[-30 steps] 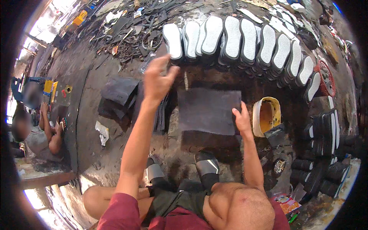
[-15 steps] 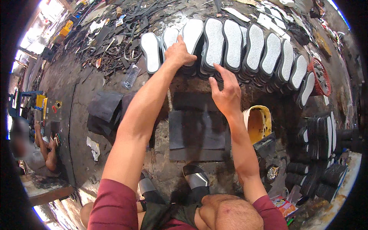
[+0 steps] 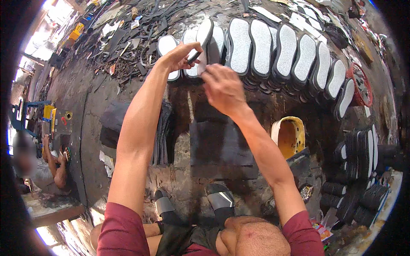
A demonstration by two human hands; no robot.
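My left hand point(image 3: 179, 57) is closed around a shoe sole point(image 3: 205, 32) with a white top and black edge, tilted up on its side above the row of sole stacks. My right hand point(image 3: 224, 87) is at the lower end of that sole, its fingers smeared by motion; whether they grip it cannot be made out. Under and beside the raised sole stand more stacks, one topped by a white sole point(image 3: 218, 40) partly behind it. To the right the row goes on with further white-topped soles point(image 3: 239, 45).
Black sheets point(image 3: 220, 143) lie on the floor before me, with a sheet pile point(image 3: 160, 141) to their left. At right are a yellow container point(image 3: 299, 141), a red basket point(image 3: 365, 85) and bundled soles point(image 3: 358, 153). Dark scraps point(image 3: 124, 51) litter the far left. Another person point(image 3: 47, 175) sits at left.
My left hand has lifted a sole from its stack and tilted it up on edge. My right hand has moved left, from the middle stacks to the raised sole's lower end.
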